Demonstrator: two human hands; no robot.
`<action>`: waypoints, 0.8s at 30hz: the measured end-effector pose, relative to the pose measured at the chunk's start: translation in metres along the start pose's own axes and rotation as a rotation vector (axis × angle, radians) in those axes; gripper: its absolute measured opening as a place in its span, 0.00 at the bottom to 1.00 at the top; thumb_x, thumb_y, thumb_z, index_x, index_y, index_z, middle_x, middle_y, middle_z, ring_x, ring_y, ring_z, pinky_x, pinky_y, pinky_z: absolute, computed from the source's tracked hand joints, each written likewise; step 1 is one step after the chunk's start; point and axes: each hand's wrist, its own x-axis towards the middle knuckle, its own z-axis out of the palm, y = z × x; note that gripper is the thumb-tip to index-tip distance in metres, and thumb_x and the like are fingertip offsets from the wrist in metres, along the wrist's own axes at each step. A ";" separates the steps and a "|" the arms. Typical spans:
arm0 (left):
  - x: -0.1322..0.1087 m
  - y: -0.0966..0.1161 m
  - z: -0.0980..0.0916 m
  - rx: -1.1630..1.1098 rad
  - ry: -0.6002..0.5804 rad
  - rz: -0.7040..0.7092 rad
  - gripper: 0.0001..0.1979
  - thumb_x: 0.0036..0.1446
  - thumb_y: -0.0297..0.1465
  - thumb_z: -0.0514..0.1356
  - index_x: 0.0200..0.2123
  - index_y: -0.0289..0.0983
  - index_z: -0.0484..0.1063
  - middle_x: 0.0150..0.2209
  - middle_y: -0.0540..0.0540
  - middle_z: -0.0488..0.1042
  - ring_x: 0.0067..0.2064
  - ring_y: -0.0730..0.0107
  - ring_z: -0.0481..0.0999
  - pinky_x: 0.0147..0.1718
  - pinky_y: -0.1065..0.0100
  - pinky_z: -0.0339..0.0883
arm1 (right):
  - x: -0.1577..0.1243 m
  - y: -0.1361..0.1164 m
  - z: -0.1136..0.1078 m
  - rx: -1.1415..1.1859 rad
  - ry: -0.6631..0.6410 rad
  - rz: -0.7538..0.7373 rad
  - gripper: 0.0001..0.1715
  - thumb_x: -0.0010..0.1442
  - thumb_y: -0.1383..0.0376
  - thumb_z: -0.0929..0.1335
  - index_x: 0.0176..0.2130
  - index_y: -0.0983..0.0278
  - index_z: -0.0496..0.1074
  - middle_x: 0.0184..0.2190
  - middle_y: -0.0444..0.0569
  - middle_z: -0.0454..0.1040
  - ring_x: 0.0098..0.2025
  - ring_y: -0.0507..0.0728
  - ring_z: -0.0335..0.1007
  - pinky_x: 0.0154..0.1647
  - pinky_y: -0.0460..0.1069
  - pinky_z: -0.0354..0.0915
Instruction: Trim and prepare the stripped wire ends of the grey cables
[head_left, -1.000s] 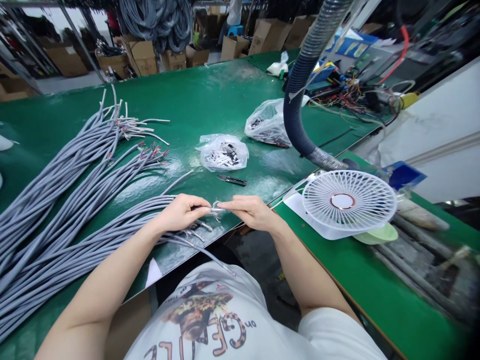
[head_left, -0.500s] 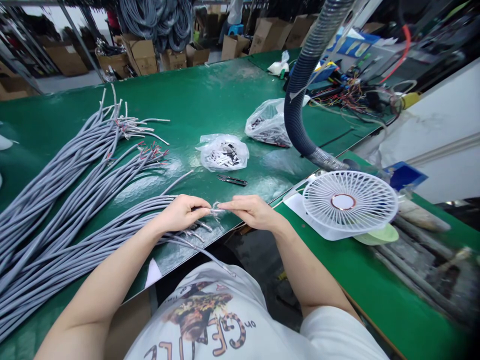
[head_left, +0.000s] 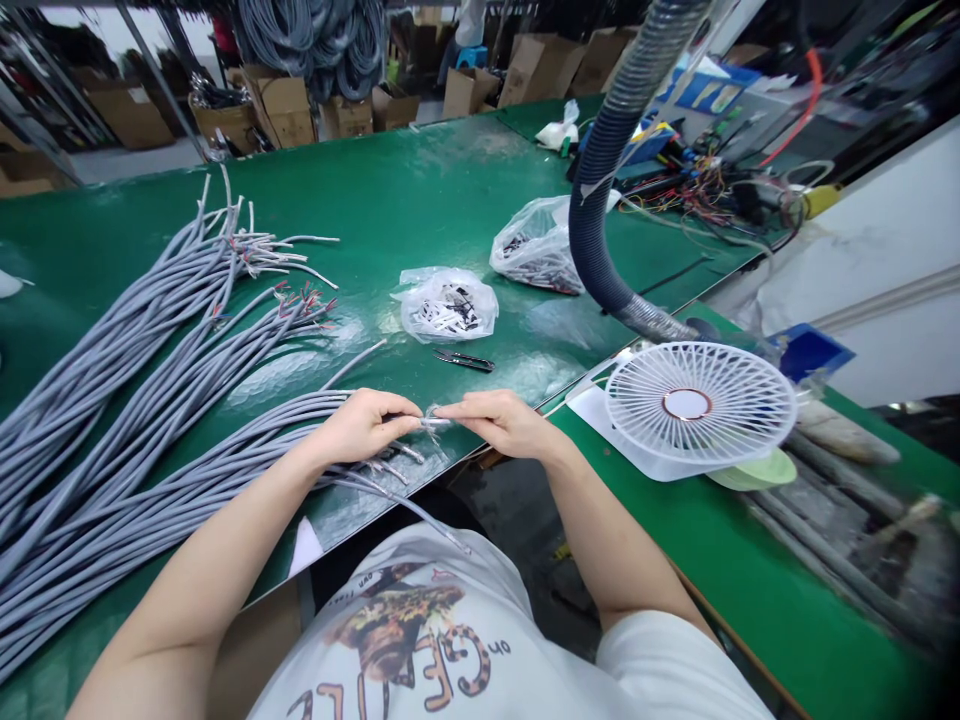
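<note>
The left hand (head_left: 362,426) and right hand (head_left: 506,424) meet over the desk (head_left: 375,200), fingertips pinching the soft, fine stripped wires (head_left: 433,423) of a light, flexible grey cable (head_left: 300,412), best held near the tip.

cable (head_left: 112,510): matt grey plastic | bench top (head_left: 390,200): glossy | bag (head_left: 448,305): clear plastic

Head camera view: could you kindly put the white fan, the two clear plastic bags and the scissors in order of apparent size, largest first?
1. White fan
2. Nearer clear plastic bag and farther clear plastic bag: they look alike, so unranked
3. Scissors
</note>
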 end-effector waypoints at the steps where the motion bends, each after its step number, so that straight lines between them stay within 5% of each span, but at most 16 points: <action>1: 0.000 0.000 0.000 -0.004 -0.002 -0.003 0.14 0.59 0.36 0.56 0.38 0.33 0.77 0.33 0.46 0.80 0.33 0.72 0.76 0.33 0.75 0.64 | 0.000 0.001 0.000 0.010 -0.002 -0.008 0.19 0.67 0.64 0.59 0.48 0.65 0.75 0.25 0.47 0.71 0.24 0.48 0.62 0.29 0.43 0.57; 24: 0.001 -0.004 0.001 0.005 -0.007 -0.015 0.14 0.59 0.36 0.56 0.38 0.34 0.77 0.34 0.46 0.80 0.33 0.71 0.76 0.34 0.74 0.64 | 0.000 0.000 -0.002 -0.016 -0.007 0.022 0.19 0.67 0.64 0.59 0.48 0.64 0.76 0.26 0.48 0.73 0.25 0.49 0.64 0.30 0.43 0.58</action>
